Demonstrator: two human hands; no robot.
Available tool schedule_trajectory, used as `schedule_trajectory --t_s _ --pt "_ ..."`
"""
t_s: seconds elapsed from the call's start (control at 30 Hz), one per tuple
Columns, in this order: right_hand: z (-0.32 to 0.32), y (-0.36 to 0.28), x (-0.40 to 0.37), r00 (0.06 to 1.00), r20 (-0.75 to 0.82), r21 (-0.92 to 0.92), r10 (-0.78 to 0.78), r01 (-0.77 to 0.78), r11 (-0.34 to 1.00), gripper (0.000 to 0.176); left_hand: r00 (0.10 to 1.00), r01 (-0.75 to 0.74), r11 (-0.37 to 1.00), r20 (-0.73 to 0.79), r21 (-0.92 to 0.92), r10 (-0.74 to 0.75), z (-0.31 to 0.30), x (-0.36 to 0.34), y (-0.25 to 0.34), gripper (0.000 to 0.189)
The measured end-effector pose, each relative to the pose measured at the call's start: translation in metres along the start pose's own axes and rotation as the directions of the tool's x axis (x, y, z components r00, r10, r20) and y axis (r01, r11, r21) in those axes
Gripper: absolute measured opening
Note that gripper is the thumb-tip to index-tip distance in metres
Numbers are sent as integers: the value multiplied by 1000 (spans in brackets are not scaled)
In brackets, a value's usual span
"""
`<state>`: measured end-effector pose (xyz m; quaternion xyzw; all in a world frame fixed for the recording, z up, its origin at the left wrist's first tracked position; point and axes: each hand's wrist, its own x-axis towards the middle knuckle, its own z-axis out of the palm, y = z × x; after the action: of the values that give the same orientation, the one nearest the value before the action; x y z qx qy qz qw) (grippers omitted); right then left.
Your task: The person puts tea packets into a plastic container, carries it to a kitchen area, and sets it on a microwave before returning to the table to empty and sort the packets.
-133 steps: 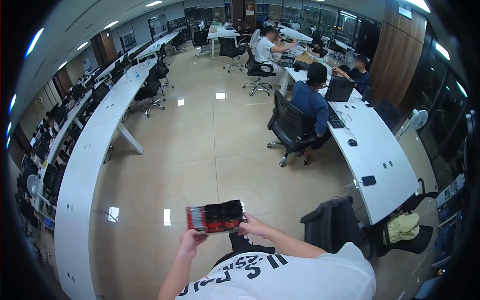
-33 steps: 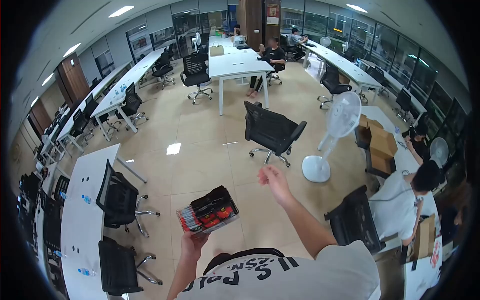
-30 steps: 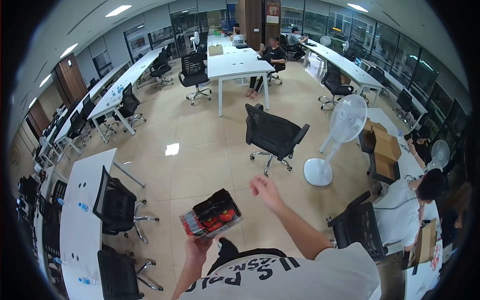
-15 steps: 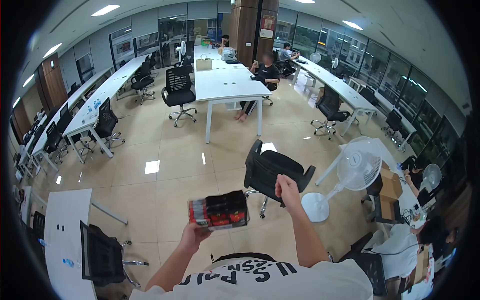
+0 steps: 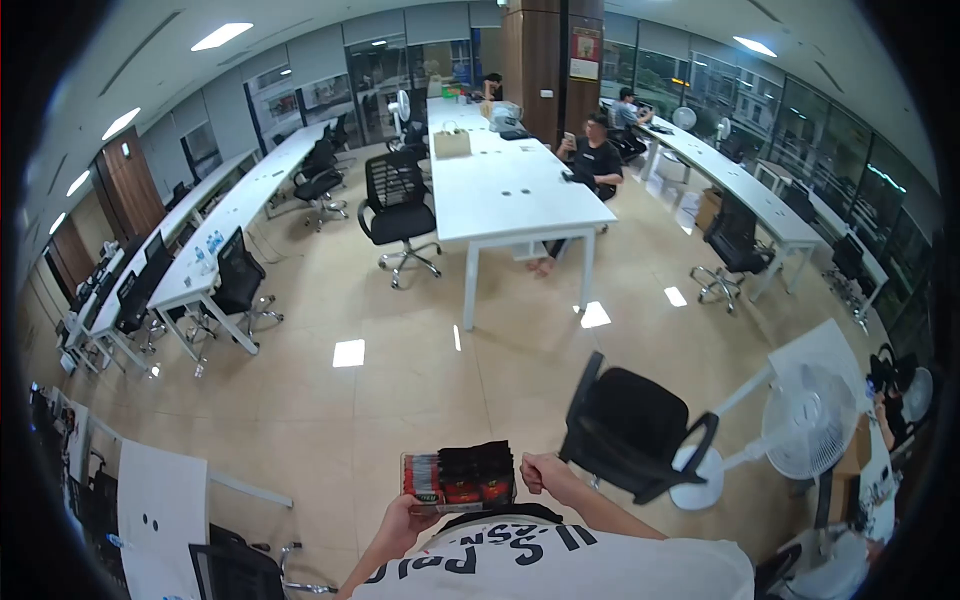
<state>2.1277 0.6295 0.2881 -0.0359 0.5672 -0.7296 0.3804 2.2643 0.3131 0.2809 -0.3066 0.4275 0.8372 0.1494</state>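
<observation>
A clear-sided pack of red, black and grey packaged items [image 5: 465,478] is held level in front of my chest. My left hand [image 5: 403,520] grips it at its lower left corner, thumb and fingers closed round the edge. Just beyond the pack's right end is my right hand [image 5: 543,473], curled into a loose fist and seemingly apart from the pack. Whether anything is inside that fist is hidden. What the packed items are is too small to read.
A black office chair [image 5: 635,425] stands close on my right, beside a white pedestal fan [image 5: 810,420]. Ahead is a long white table [image 5: 520,205] with a seated person [image 5: 597,160] at its right side. At lower left is another white table [image 5: 165,490] with a chair.
My right hand has come down and inward to beside the pack. The pack is lower and nearer my body. The camera's view has shifted, with the chair and fan now further right.
</observation>
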Motion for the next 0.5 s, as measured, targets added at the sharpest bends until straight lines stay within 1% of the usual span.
schedule_trajectory --t_s 0.03,0.07,0.1,0.13,0.17,0.23,0.27,0.3,0.33,0.43,0.5 --pt "-7 -26 42 995 -35 -70 -89 86 994 44 998 -45 999 -46 6 45 7 15 28 42" --pt "-11 -51 80 983 -62 -139 -174 164 977 43 992 -115 993 -61 -9 114 12 34 55 42" --pt "-11 -88 115 976 -65 -90 -209 203 975 41 981 -177 984 -83 -20 175 14 50 81 43" --pt "-15 -121 156 976 -25 -83 -214 212 974 40 966 -241 970 -102 -32 236 16 69 106 43" --pt "-18 -150 194 976 15 -79 -216 217 973 38 957 -271 962 -112 -25 267 11 88 130 44" --pt "-6 -214 260 972 71 -160 -225 234 959 39 925 -364 928 -146 -79 350 10 116 177 43" --pt "2 -243 291 968 115 -158 -223 239 958 39 907 -408 906 -161 -115 388 12 133 197 43" --pt "11 -267 319 963 155 -153 -219 243 958 40 892 -430 898 -192 -90 408 11 149 214 46" --pt "19 -281 348 956 191 -143 -220 249 958 40 887 -435 895 -219 -101 406 10 163 227 46" --pt "22 -281 429 904 221 -308 -367 422 853 43 874 -441 890 -281 -116 397 2 209 267 48" --pt "21 -270 472 889 263 -458 -375 457 763 43 898 -395 903 -276 -167 342 -15 251 290 44"
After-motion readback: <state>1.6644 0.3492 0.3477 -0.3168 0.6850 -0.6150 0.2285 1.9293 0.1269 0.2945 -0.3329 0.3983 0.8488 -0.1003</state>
